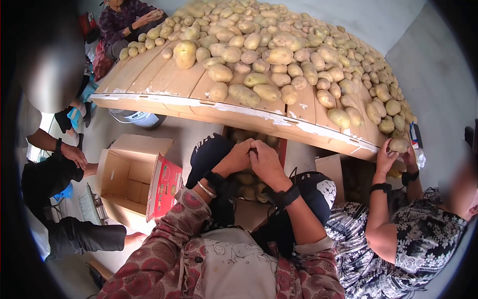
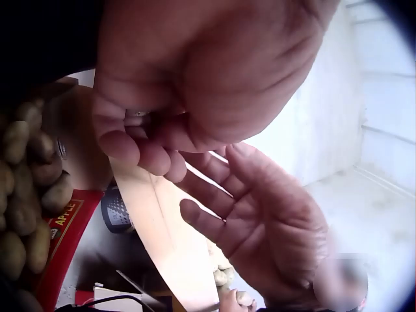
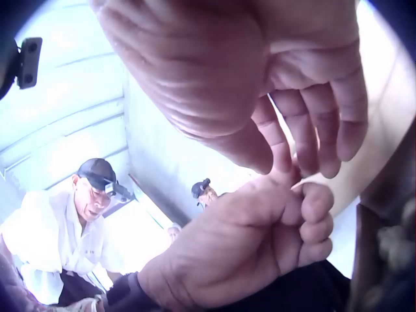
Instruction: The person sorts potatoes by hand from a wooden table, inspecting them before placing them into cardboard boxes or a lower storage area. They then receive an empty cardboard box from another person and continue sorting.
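In the head view my left hand [image 1: 239, 155] and right hand [image 1: 267, 163] meet over my lap, below the table's front edge. The left hand [image 2: 208, 71] has its fingers curled, and no object shows in it. Close by, the right hand [image 2: 270, 224] has loosely bent, spread fingers. In the right wrist view the right fingertips overlap the thumb side of the left hand [image 3: 240, 240]. Directly below the hands, potatoes [image 1: 246, 192] lie in a box, partly hidden by my forearms. More potatoes [image 1: 244, 94] are piled on the tabletop [image 1: 169, 82].
An open, empty cardboard box [image 1: 127, 174] with a red flap stands at left. Behind it, a bucket [image 1: 137, 118] sits under the table. A person in a flowered top [image 1: 423, 229] at right holds a potato [image 1: 398, 145]. Other people sit at left and far left.
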The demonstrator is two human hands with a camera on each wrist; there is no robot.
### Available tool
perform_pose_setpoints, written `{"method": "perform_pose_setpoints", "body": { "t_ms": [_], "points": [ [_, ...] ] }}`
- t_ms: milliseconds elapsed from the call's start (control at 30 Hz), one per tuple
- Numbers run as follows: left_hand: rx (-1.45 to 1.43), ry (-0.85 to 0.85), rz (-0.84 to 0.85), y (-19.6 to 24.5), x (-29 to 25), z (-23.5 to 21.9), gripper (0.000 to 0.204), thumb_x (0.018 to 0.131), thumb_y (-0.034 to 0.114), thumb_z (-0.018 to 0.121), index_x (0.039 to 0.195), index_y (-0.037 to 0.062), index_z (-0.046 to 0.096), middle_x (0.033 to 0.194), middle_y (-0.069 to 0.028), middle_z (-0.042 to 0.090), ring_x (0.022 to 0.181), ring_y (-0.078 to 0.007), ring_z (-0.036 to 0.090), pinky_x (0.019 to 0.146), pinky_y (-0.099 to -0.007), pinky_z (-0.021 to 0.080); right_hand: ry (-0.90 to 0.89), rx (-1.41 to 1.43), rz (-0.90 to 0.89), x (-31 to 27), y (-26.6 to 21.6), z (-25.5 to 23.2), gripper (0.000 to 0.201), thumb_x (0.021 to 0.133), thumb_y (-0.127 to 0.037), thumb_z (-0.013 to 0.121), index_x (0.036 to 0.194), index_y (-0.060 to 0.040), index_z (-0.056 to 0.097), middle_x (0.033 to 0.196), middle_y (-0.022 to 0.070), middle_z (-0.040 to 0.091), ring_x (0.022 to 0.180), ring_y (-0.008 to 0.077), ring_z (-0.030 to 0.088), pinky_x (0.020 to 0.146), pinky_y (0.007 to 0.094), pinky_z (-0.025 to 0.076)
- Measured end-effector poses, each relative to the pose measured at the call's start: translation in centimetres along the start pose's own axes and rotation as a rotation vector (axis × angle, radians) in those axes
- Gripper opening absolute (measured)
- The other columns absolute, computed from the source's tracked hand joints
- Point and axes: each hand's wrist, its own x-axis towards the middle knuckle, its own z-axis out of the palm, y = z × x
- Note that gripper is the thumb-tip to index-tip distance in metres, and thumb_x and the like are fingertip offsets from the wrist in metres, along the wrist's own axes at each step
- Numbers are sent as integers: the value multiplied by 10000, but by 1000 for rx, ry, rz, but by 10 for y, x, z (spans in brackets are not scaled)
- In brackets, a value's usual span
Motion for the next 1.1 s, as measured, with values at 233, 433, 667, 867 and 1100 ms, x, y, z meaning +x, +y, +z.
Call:
{"method": "perform_pose_setpoints", "body": {
  "t_ms": [233, 433, 667, 867, 1100],
  "points": [
    [29, -1, -12, 8, -9, -10, 196, 792, 112, 615, 918, -11, 530, 927, -225, 628, 925, -416, 592, 739, -414, 481, -61, -208, 112, 8, -22, 16, 156, 824, -46, 424, 951, 38, 459, 920, 259, 579, 876, 416, 572, 763, 454, 470],
    [270, -95, -254, 5, -8, 10, 235, 827, 85, 508, 1025, -15, 429, 852, -312, 599, 855, -483, 565, 714, -528, 454, 82, 285, 279, 10, 52, 49, 148, 830, -116, 441, 825, 2, 530, 807, 235, 602, 793, 422, 579, 711, 469, 462],
    [224, -52, -290, 15, -4, 6, 259, 856, 142, 514, 1026, -1, 381, 867, -327, 590, 865, -497, 555, 700, -531, 454, 116, 131, 177, 17, 44, 37, 164, 826, -146, 462, 808, -11, 554, 786, 245, 609, 781, 438, 582, 715, 510, 461],
    [197, -65, -215, 25, -10, 5, 250, 842, 118, 558, 996, 10, 393, 902, -311, 590, 924, -499, 533, 711, -508, 463, 117, 136, 153, 9, 35, 41, 155, 842, -147, 462, 801, -14, 531, 787, 263, 603, 761, 459, 581, 686, 539, 459],
    [307, -115, -227, 17, -16, -2, 266, 808, 77, 572, 1018, 10, 423, 882, -293, 599, 926, -497, 539, 713, -491, 466, 45, 146, 205, -1, 36, 60, 190, 840, -175, 462, 863, -15, 561, 817, 251, 607, 805, 446, 578, 719, 525, 451]
  ]
}}
